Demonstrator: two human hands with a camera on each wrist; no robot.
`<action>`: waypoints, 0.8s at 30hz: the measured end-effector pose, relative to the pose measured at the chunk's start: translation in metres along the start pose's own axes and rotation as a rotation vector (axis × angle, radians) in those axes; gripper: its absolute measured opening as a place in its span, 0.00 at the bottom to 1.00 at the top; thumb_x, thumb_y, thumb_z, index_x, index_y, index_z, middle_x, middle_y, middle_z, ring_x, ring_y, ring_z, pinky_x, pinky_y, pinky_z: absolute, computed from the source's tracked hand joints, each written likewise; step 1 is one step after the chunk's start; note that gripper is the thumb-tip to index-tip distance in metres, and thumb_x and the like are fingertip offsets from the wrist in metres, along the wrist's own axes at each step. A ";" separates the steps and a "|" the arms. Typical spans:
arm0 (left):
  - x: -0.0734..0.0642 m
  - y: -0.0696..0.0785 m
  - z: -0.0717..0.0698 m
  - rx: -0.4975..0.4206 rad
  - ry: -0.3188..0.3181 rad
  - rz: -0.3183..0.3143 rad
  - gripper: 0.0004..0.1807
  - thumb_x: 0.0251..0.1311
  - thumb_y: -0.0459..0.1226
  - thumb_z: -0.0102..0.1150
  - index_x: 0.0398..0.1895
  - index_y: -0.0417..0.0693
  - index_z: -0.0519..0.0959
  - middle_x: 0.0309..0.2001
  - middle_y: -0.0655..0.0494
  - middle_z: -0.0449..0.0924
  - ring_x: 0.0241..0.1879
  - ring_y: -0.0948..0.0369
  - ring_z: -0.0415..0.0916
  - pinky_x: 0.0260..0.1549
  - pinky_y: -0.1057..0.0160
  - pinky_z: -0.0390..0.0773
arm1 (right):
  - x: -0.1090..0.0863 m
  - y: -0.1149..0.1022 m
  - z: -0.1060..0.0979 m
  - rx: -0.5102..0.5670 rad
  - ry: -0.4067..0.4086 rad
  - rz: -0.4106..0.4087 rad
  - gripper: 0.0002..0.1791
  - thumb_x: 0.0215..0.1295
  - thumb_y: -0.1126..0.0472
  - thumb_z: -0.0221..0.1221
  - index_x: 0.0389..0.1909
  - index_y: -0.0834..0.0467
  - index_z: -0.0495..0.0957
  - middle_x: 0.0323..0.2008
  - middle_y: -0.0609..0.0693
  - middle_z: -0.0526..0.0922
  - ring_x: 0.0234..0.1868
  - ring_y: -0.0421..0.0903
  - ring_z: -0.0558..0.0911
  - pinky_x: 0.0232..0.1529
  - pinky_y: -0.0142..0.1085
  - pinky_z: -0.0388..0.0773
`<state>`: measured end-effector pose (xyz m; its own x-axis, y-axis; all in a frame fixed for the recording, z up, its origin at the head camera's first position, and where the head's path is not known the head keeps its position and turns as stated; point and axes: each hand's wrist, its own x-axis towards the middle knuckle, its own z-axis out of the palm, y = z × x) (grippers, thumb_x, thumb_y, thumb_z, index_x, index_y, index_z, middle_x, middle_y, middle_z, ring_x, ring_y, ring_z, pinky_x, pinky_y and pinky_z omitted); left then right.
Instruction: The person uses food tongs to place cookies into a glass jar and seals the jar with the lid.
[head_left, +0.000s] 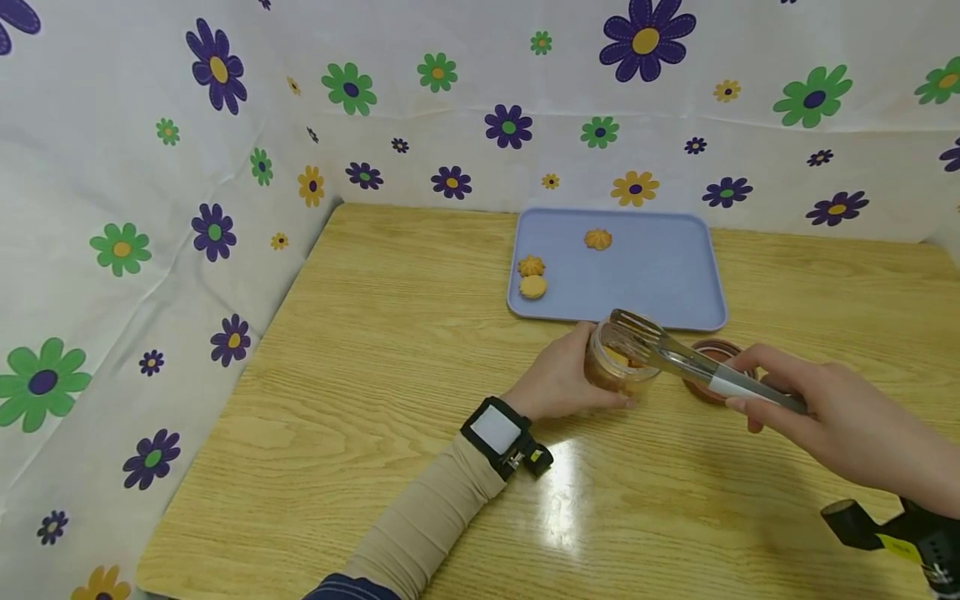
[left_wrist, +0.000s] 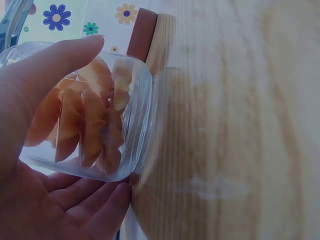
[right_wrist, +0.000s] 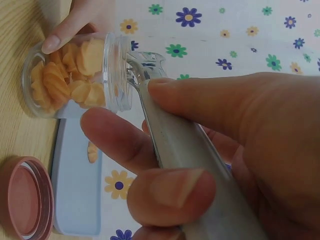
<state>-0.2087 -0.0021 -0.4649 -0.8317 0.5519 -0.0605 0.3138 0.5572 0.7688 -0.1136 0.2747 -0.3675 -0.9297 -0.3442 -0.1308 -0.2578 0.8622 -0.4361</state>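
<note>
My left hand [head_left: 558, 375] grips a clear jar [head_left: 617, 375] standing on the table, its fingers and thumb around the wall. Several ridged cookies [right_wrist: 75, 75] fill the lower part of the jar, as the right wrist view shows. In my right hand [head_left: 817, 408] is a pair of metal tongs [head_left: 686, 360], held by the grey handle. The slotted tips of the tongs overlap the jar's mouth, one of them at the rim. In the left wrist view the cookies [left_wrist: 87, 125] show through the plastic under the thumb.
A blue tray [head_left: 645, 283] lies behind the jar with three cookies on it, two side by side at its left edge. The reddish-brown lid [head_left: 701, 392] rests on the table right of the jar, partly behind the tongs. Flower-print cloth [head_left: 465, 100] hangs at the back and left.
</note>
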 end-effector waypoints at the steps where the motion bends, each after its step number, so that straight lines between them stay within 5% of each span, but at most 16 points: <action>1: 0.000 0.000 0.000 0.000 0.000 0.000 0.55 0.43 0.54 0.80 0.75 0.47 0.63 0.66 0.52 0.75 0.66 0.57 0.72 0.66 0.58 0.74 | 0.000 0.000 0.000 0.001 0.000 0.002 0.19 0.74 0.49 0.57 0.60 0.51 0.72 0.27 0.41 0.81 0.19 0.37 0.68 0.17 0.33 0.65; 12: 0.000 0.000 -0.002 0.002 0.004 -0.003 0.55 0.43 0.54 0.80 0.74 0.47 0.63 0.66 0.53 0.76 0.65 0.58 0.72 0.67 0.59 0.72 | 0.011 0.001 -0.006 0.056 0.075 0.006 0.19 0.73 0.49 0.59 0.58 0.53 0.72 0.23 0.43 0.79 0.17 0.39 0.65 0.17 0.34 0.62; 17: 0.000 -0.001 -0.001 0.007 0.002 -0.009 0.57 0.42 0.55 0.80 0.75 0.46 0.63 0.66 0.52 0.75 0.66 0.58 0.72 0.68 0.59 0.71 | 0.036 0.004 -0.013 0.124 0.121 0.030 0.22 0.74 0.49 0.58 0.60 0.56 0.71 0.23 0.48 0.77 0.15 0.42 0.63 0.16 0.35 0.59; 24: 0.001 -0.003 0.000 -0.003 0.006 -0.003 0.56 0.42 0.55 0.81 0.74 0.47 0.63 0.66 0.53 0.76 0.66 0.59 0.72 0.68 0.59 0.71 | 0.078 0.017 -0.016 0.214 0.067 0.126 0.37 0.71 0.39 0.56 0.68 0.62 0.64 0.39 0.61 0.86 0.21 0.46 0.71 0.17 0.37 0.65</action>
<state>-0.2100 -0.0030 -0.4674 -0.8357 0.5460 -0.0591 0.3094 0.5571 0.7707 -0.1951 0.2686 -0.3710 -0.9681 -0.2079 -0.1398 -0.0842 0.7956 -0.5999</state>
